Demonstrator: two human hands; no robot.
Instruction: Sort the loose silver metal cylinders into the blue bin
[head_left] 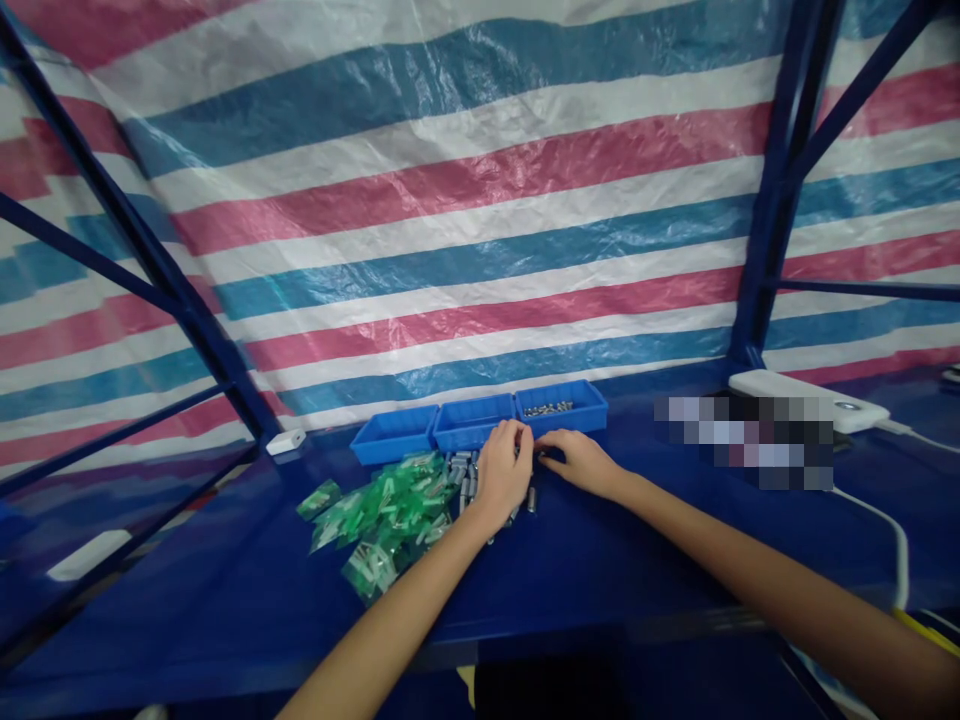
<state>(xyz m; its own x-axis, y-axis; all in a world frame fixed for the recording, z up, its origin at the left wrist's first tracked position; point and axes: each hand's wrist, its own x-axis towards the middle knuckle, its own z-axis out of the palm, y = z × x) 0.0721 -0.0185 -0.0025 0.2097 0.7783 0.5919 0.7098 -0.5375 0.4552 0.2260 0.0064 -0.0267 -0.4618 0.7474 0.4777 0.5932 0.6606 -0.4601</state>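
Note:
My left hand (504, 470) is over a pile of small grey metal cylinders (465, 475), its fingers curled down and closed. The fingertips are hidden, so what they hold cannot be made out. Close to its right, my right hand (583, 462) has thumb and forefinger drawn together in a pinch near the cylinders. Anything between them is too small to name. One loose cylinder (532, 499) stands apart just below the hands. Left of the pile lies a heap of small clear-and-green plastic packets (397, 505).
Behind the hands stand three joined blue bins: a left bin (367, 448), a middle bin (457, 440), and a right bin (600, 412) containing small metal parts (549, 409). A white power bank (810, 398) with a cable lies right, beside a blurred-out object (750, 440). Blue metal posts (776, 200) frame the table.

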